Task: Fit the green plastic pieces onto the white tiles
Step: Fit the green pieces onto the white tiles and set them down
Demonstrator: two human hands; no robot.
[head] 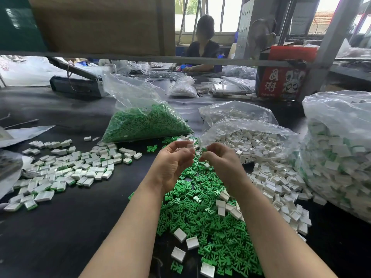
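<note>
My left hand (172,163) is raised above the table and pinches a small white tile (190,146) at its fingertips. Close beside it, my right hand (218,159) pinches a green plastic piece (204,149). The two parts are a short gap apart. Below my hands lies a heap of loose green pieces (208,213) with a few white tiles (180,234) mixed in. To the left is a spread of fitted tiles with green showing at their edges (66,169).
An open bag of green pieces (144,125) lies behind the heap. Bags of white tiles (251,141) spill out at the right, with a large full bag (339,153) at the far right. A person sits working at the far side. A red carton (281,81) stands at the back right.
</note>
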